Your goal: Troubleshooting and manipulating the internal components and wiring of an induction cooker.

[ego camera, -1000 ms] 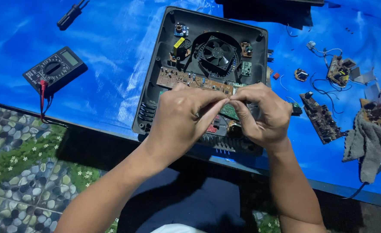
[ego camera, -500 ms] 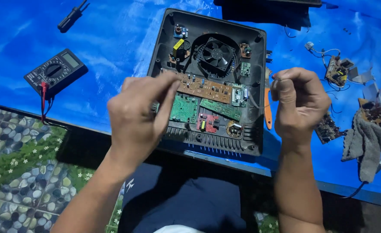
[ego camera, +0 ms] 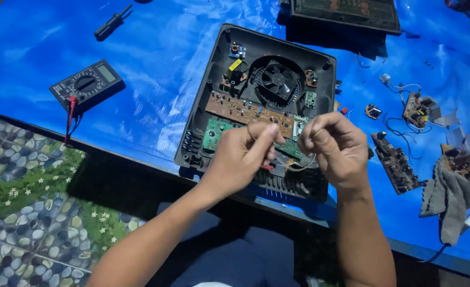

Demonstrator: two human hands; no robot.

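An open black appliance case [ego camera: 192,139] lies on a blue sheet [ego camera: 155,74]. Inside it are a round fan [ego camera: 277,79], a long brown circuit board [ego camera: 235,109] and a green board [ego camera: 213,133]. My left hand [ego camera: 240,157] and my right hand [ego camera: 335,149] hover close together over the case's near half. Both have their fingers pinched. A thin pale wire [ego camera: 300,167] loops between them, held at one end by each hand. The boards under my hands are hidden.
A black multimeter [ego camera: 87,85] with red leads sits at the left, and a dark screwdriver [ego camera: 112,22] lies beyond it. At the right are loose circuit boards [ego camera: 394,162] [ego camera: 418,109] and a grey cloth [ego camera: 450,202]. Another dark case [ego camera: 346,13] is at the top. A pebble-patterned floor [ego camera: 27,202] shows below the table edge.
My hands were joined over the case, then drew apart with the right hand out past the case's edge. Now they have come back together above the near boards, with the wire between them.
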